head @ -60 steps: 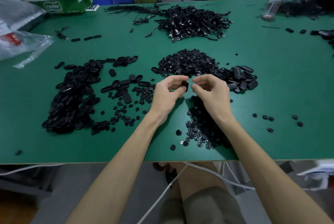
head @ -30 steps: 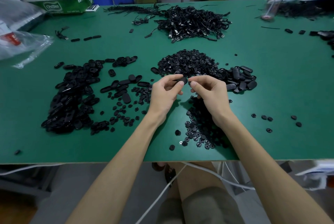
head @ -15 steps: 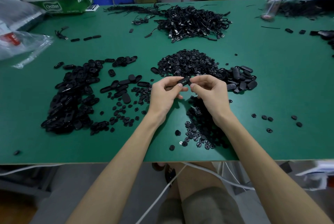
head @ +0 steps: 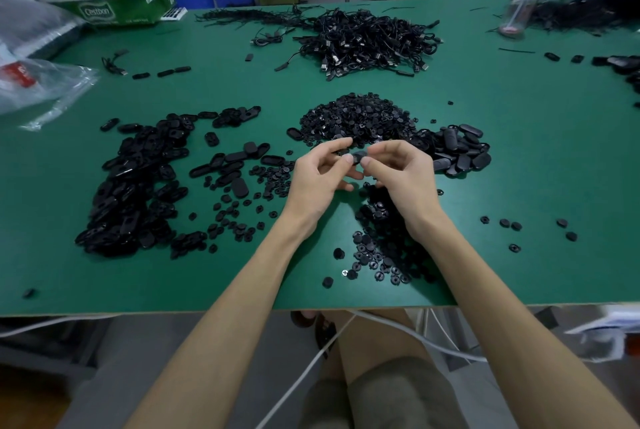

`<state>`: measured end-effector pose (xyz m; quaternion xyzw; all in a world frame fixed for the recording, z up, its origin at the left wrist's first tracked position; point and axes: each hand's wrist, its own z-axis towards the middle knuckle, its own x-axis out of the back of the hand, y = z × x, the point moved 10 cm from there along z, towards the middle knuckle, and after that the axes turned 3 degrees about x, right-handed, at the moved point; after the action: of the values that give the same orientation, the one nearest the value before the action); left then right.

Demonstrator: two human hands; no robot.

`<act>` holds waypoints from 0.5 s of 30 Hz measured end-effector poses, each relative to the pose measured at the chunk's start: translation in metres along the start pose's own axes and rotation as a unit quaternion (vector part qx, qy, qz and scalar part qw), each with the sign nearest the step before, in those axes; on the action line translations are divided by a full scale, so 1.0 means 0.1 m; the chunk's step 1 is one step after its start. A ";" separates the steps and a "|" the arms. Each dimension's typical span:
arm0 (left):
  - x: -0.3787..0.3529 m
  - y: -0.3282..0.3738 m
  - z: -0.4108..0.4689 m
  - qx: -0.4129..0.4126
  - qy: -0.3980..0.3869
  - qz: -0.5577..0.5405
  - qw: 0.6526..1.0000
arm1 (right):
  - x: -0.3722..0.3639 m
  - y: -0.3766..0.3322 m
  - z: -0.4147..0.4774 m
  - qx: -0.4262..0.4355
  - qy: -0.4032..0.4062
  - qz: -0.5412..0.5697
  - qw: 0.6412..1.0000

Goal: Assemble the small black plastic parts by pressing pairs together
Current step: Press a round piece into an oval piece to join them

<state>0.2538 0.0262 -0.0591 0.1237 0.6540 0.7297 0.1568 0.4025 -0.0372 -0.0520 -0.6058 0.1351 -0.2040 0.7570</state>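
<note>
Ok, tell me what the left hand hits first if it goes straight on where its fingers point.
Probably the right hand: the left hand points rightward at it, and both pinch the same black part between them. One view, so depth is uncertain.

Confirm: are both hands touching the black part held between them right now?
Touching. The head view shows the left hand and the right hand both pinching the small black part between their fingertips, with no gap visible.

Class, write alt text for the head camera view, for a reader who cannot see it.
The left hand and right hand together pinch a small black plastic part above a green table heaped with similar black parts.
</note>
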 end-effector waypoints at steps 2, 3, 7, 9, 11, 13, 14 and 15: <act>-0.01 0.01 0.01 -0.007 -0.007 0.013 1.000 | -0.02 0.00 0.00 0.001 -0.008 -0.001 1.000; -0.02 0.01 0.01 -0.010 -0.010 0.022 1.000 | -0.02 0.00 0.00 0.002 -0.010 0.000 1.000; -0.04 0.02 0.00 -0.011 -0.014 0.040 0.999 | -0.02 -0.04 -0.01 0.016 -0.012 0.011 1.000; -0.04 0.03 -0.01 -0.012 -0.016 0.039 0.999 | -0.02 -0.06 -0.01 0.025 -0.014 0.018 0.999; -0.03 0.04 -0.01 -0.014 -0.015 0.032 0.999 | -0.04 -0.09 -0.02 0.031 -0.019 0.031 0.999; -0.03 0.04 -0.01 -0.016 -0.013 0.032 0.999 | -0.06 -0.11 -0.02 0.033 -0.025 0.048 0.998; -0.02 0.04 -0.01 -0.015 -0.008 0.028 0.999 | -0.07 -0.11 -0.02 0.032 -0.028 0.056 0.998; -0.01 0.03 -0.01 -0.011 -0.002 0.019 1.000 | -0.07 -0.12 -0.03 0.033 -0.029 0.059 0.997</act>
<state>0.2538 0.0249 -0.0565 0.1354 0.6433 0.7394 0.1456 0.3933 -0.0381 -0.0416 -0.5771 0.1416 -0.1459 0.7910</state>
